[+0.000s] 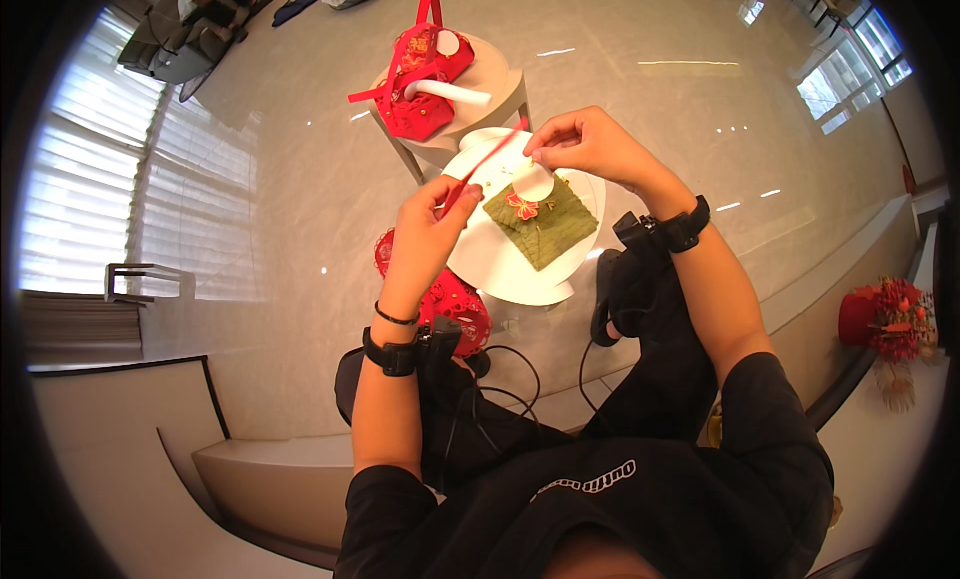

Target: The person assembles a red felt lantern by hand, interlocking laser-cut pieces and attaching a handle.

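My left hand [442,215] grips a thin red strip [491,155], which slants up and away to the right above the round white table [491,267]. Thumb and forefinger of my right hand [589,147] are pinched at a tiny gold-coloured piece [532,161]. Just below those fingertips is a white disc [535,183]; whether they touch it is unclear. A green felt-like square [559,230] lies on the table under the disc. On it sits a red butterfly-shaped piece [523,205] with gold edging. Small gold-coloured bits [488,183] are scattered nearby.
Beyond the table, a beige side table [491,61] holds red felt-like bags [416,113] and a white curved tube [454,92]. Red cut-out pieces [461,309] are beside my left forearm. Black cables [536,376] hang by my legs. A person sits in a grey armchair [169,42].
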`<state>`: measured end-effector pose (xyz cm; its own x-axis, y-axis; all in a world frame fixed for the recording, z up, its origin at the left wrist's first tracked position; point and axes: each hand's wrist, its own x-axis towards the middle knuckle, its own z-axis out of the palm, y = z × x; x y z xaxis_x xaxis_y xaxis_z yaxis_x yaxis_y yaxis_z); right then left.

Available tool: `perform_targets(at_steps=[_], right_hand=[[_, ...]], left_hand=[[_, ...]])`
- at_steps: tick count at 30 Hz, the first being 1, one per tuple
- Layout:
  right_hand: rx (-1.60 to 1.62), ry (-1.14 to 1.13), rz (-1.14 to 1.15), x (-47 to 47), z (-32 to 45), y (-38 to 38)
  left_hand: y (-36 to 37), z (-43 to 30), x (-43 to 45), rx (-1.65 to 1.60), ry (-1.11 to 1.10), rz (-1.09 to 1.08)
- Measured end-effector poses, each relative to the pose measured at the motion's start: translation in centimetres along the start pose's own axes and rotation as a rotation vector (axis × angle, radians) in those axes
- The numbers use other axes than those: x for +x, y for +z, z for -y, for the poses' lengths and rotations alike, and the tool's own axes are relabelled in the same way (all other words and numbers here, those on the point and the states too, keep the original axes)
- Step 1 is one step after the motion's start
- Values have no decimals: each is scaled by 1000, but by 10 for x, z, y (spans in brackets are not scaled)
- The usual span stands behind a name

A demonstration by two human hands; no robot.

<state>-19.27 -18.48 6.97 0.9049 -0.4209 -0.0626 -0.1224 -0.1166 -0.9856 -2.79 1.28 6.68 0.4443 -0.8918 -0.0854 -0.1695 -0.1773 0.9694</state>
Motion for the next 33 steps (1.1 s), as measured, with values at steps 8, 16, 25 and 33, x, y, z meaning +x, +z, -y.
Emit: perform_targets(at_steps=[8,16,25,33], right_hand=[[180,-10,-18,7,-2,29],[110,-3,-30,8,-1,32],[-140,69,-134,56,-46,-3],[-173,175,-122,95,-86,3]], left_hand=[[6,15,10,-75,-26,35],[7,23,14,-102,-97,2],[-31,47,38,-469,-127,-161],[-52,47,44,-523,-156,-188]])
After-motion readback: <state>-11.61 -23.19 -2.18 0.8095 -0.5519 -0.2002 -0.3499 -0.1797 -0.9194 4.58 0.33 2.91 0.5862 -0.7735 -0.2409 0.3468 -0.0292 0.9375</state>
